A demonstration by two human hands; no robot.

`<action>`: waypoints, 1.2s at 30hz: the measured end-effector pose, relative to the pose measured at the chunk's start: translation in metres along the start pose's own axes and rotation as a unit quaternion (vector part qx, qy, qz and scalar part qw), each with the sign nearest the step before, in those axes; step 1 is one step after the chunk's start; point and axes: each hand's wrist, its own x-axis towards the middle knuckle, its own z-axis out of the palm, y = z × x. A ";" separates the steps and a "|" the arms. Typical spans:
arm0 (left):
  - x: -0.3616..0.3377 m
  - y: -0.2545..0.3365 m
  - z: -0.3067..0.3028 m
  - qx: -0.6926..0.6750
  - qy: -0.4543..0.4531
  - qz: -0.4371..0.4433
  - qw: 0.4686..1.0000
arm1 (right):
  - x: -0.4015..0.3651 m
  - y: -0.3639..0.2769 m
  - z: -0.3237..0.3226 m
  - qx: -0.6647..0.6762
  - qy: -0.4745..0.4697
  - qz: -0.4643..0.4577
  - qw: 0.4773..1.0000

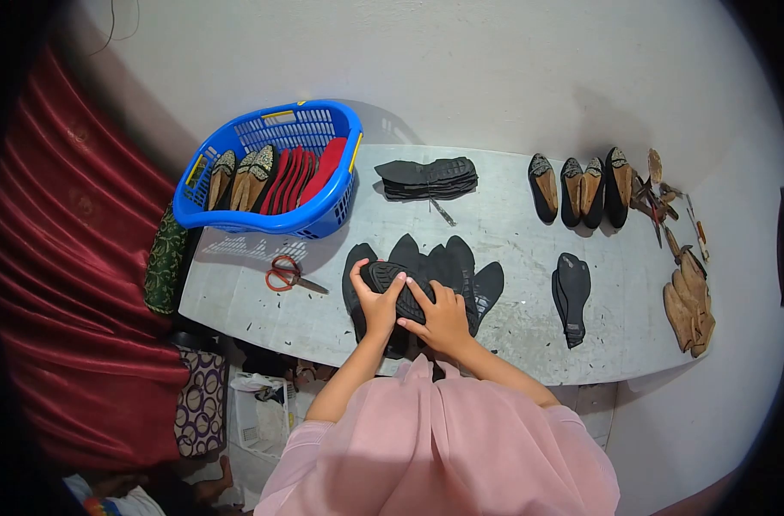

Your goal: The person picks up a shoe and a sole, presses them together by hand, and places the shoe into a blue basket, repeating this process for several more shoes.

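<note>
Between my two hands is a black shoe sole (390, 280) with a ridged tread pattern facing up. My left hand (378, 303) grips its left side, fingers curled round the edge. On its right side lies my right hand (440, 316), thumb and fingers pressed against the sole. Beneath and around the hands, several black soles (462, 262) are spread in an overlapping row on the table. Farther back sits a stack of black sole pieces (428, 179). A pair of black soles (571, 297) lies to the right.
A blue basket (280, 225) with shoes and red pieces stands back left; red-handled scissors (294, 277) lie before it. Patterned shoes (595, 191), tools (656, 202) and brown shoe forms (689, 305) are on the right. A person's foot (226, 473) shows at lower left.
</note>
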 end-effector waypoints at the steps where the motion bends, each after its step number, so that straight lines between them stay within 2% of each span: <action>1: 0.000 -0.003 -0.002 0.005 0.004 0.004 1.000 | 0.000 0.000 0.001 0.003 0.007 -0.003 1.000; 5: 0.010 -0.020 -0.020 -0.005 0.030 -0.017 0.999 | 0.010 -0.004 -0.009 0.023 -0.022 -0.029 0.999; 8: 0.014 -0.028 -0.043 -0.058 0.052 -0.065 0.995 | 0.016 0.015 -0.012 0.157 -0.118 0.018 0.980; 9: 0.013 -0.035 -0.052 -0.042 0.079 -0.059 0.994 | 0.017 0.021 -0.020 0.099 -0.201 0.048 0.973; 12: 0.006 -0.054 -0.078 -0.022 0.120 -0.089 0.989 | -0.003 0.044 -0.004 0.120 -0.171 0.019 0.978; 18: -0.003 -0.068 -0.111 0.056 0.108 -0.085 0.989 | -0.011 0.045 0.006 0.152 -0.101 -0.037 0.982; 26: -0.004 -0.069 -0.115 0.043 0.097 -0.080 0.991 | 0.002 0.037 -0.004 0.121 -0.167 -0.028 0.978; 29: -0.006 -0.067 -0.116 0.110 0.086 -0.050 0.989 | 0.001 0.035 -0.002 0.089 -0.155 -0.043 0.983; 32: -0.009 -0.063 -0.116 0.271 0.089 0.021 0.958 | 0.000 0.032 -0.006 0.076 -0.165 -0.049 0.982; 36: -0.013 -0.059 -0.110 0.286 0.104 0.009 0.952 | -0.001 0.033 -0.003 0.086 -0.145 -0.067 0.983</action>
